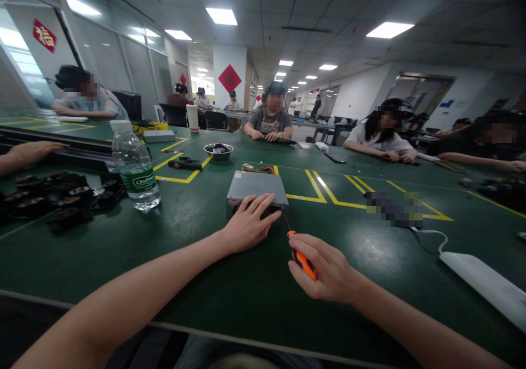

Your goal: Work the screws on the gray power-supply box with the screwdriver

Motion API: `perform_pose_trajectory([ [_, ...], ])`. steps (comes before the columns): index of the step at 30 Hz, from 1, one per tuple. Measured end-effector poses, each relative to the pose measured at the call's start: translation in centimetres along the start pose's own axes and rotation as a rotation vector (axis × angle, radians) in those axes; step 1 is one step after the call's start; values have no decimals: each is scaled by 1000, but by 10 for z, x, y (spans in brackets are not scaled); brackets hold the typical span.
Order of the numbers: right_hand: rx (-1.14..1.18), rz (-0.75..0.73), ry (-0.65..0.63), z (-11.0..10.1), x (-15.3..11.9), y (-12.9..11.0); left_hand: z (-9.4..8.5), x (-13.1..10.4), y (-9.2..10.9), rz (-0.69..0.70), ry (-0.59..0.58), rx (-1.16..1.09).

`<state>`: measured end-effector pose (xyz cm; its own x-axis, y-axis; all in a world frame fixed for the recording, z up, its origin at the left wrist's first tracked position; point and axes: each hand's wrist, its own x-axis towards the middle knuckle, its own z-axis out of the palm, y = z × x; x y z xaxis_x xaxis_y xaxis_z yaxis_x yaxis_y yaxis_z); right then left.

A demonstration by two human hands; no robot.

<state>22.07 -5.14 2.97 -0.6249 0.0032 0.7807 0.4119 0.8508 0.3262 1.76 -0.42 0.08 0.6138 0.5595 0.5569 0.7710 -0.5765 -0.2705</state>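
Observation:
A grey metal computer power supply (255, 185) sits on the green table, with coloured wires (263, 169) showing at its far side. My left hand (250, 226) lies over its near top edge, fingers stretched out and spread, and covers part of the dark near face. Closed round the orange and black handle of a screwdriver (303, 263) is my right hand (324, 267). The thin shaft slants up and left to the near right corner of the power supply. Whether its tip sits in a screw is too small to tell.
A water bottle (133, 166) stands left, beside a heap of black parts (68, 196). Beyond are a metal bowl (218, 151) of small parts and a black-handled tool (184, 164). A white power bank or box (485, 287) with a cable lies right. Other people sit around the table.

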Motion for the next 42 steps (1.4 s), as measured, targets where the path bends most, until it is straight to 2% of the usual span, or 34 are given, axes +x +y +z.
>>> perform_pose_trajectory([
  [6,39,43,50,8,2,-2,-1,-1,-1,13,-2,-7],
  [10,71,50,11,5,-5,1,-2,0,-2,9,-27,-16],
  [12,6,45,15,4,-9,3,-1,0,-2,9,-36,-16],
  [16,-153,-56,38,2,-13,7,0,-1,-3,20,-40,-11],
  [20,-84,-129,2,0,-13,9,0,-1,-3,23,-35,-10],
  [22,-57,-108,10,0,-13,9,-1,-1,-3,22,-33,-16],
  [28,14,103,46,0,-15,8,0,-2,-3,22,-30,-39],
  [31,72,2,21,0,-16,9,1,-2,-4,2,9,-52],
  [33,54,-40,24,1,-16,8,0,-3,-8,-31,46,-50],
  [37,-41,-32,18,4,-14,3,-5,-5,-23,-137,85,6],
  [42,85,25,-6,4,-8,-3,-8,-9,-39,-175,59,-8],
])
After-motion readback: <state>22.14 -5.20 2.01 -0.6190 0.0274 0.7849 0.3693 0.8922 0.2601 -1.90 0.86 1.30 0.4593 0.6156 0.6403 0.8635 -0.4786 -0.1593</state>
